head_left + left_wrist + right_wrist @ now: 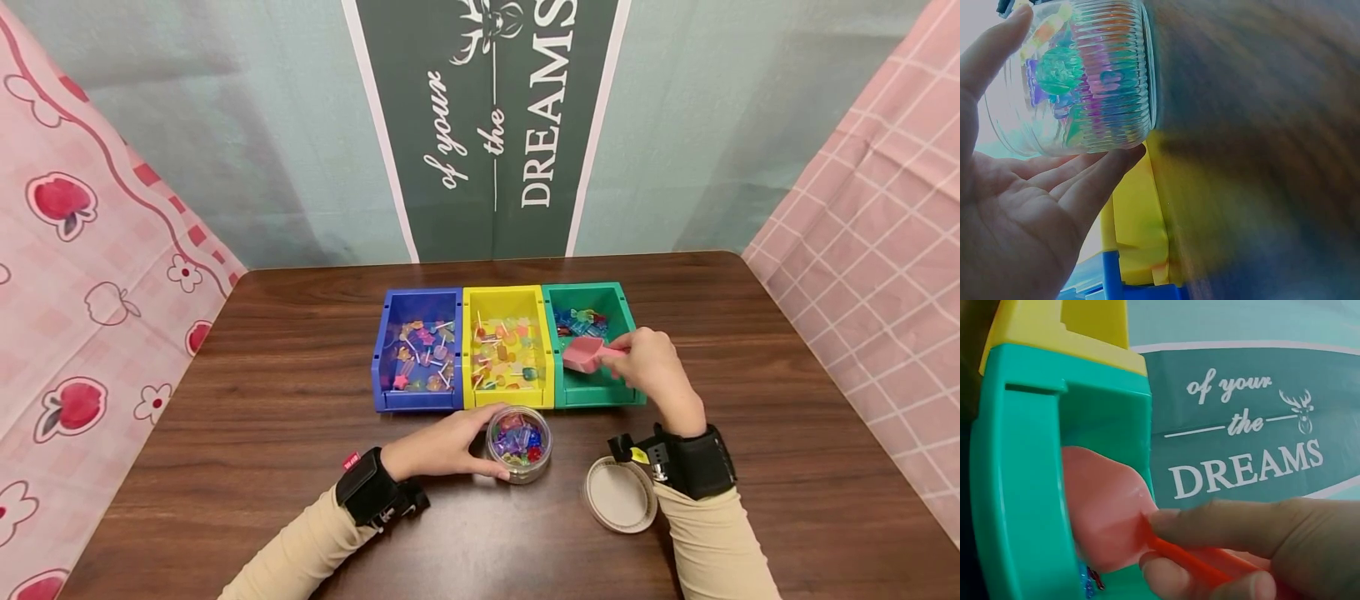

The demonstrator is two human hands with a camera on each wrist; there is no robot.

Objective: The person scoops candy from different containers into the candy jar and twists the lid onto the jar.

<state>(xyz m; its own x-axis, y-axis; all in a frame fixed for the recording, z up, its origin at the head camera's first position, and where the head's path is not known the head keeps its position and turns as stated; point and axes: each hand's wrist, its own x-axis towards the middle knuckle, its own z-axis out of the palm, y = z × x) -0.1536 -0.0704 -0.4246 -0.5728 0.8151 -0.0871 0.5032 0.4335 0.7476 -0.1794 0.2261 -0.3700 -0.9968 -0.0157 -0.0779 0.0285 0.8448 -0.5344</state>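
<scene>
My right hand [655,371] grips the handle of a pink scoop [583,354], whose bowl is inside the green bin [603,392]. In the right wrist view the scoop [1107,506] shows its underside, so what it carries is hidden. Colourful translucent pieces [581,321] lie toward the back of that bin. With thumb and fingers spread around its side, my left hand [446,446] holds a clear ribbed jar [528,472] upright on the table. Through the jar's wall in the left wrist view, mixed colourful charms [1060,70] are visible.
A blue bin [420,402] and a yellow bin [510,400] adjoin the green one, both holding small lollipop-like and candy-like pieces. A round lid [621,496] lies on the brown table [300,350] near my right wrist. Fabric curtains [300,125] stand behind and at both sides.
</scene>
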